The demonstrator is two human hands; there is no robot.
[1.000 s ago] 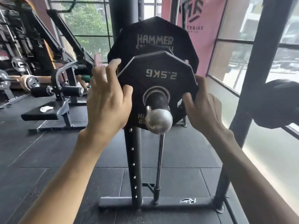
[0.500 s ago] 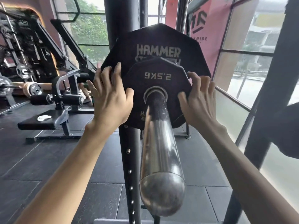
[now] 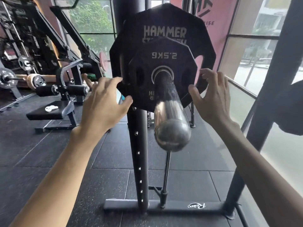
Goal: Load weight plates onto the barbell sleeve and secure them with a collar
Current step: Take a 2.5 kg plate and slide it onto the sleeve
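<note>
A chrome barbell sleeve (image 3: pixel 170 115) points straight at me. A small black 2.5 kg plate (image 3: pixel 164 56) sits far down the sleeve, flat against a larger black Hammer plate (image 3: pixel 165 22) behind it. My left hand (image 3: pixel 103 102) hovers at the small plate's lower left edge, fingers spread, thumb just touching or nearly touching the rim. My right hand (image 3: pixel 211 95) is beside the right edge with fingers loosely curled and apart, gripping nothing. I see no collar.
A black rack upright (image 3: pixel 139 161) with pin holes stands below the plates on a base bar (image 3: pixel 180 207). Another upright (image 3: pixel 268 89) rises at the right by the windows. A bench machine (image 3: pixel 55 110) and loaded barbells stand at left on rubber flooring.
The small plate has slid down the sleeve against the large plate. Both hands have let go of its edges and drawn back slightly, fingers opening.
</note>
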